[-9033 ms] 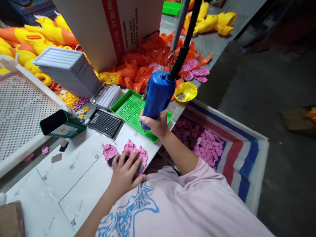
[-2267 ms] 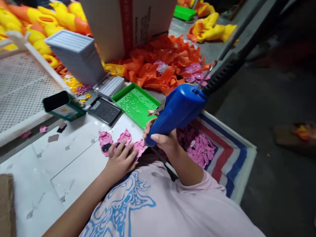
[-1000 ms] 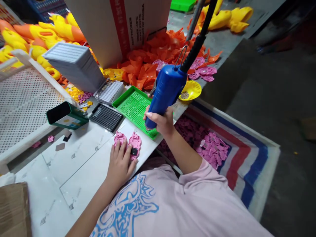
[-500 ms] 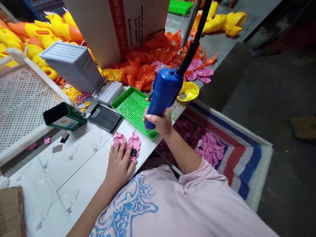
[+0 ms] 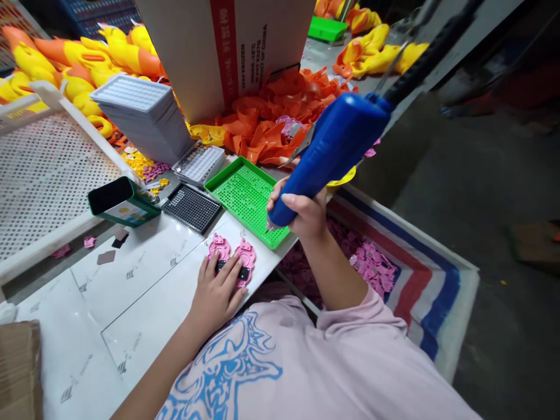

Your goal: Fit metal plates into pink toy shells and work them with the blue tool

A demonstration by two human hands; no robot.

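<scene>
My right hand [image 5: 310, 217] is wrapped round a blue electric screwdriver [image 5: 330, 149], its cable running up to the upper right. The tool leans, with its tip low over the near end of a green perforated tray [image 5: 238, 189]. Flat on the white table, my left hand [image 5: 214, 294] has its fingers stretched over two pink plastic parts lying side by side, a left part [image 5: 220, 245] and a right part [image 5: 246, 252]. A black piece [image 5: 243, 272] shows on them between my fingers, which partly cover it.
Beside the green tray sit a black perforated tray [image 5: 191, 207] and a dark green tin [image 5: 118, 201]. White trays [image 5: 135, 116] are stacked behind. Orange pieces [image 5: 280, 111] lie heaped by a carton [image 5: 188, 52]. A yellow bowl [image 5: 345, 177] is mostly hidden. Pink parts [image 5: 371, 262] fill a lined bin.
My right hand has shifted right, and the screwdriver's top has swung right, so it leans more. My left fingers stay on the pink parts, with more of the black piece showing.
</scene>
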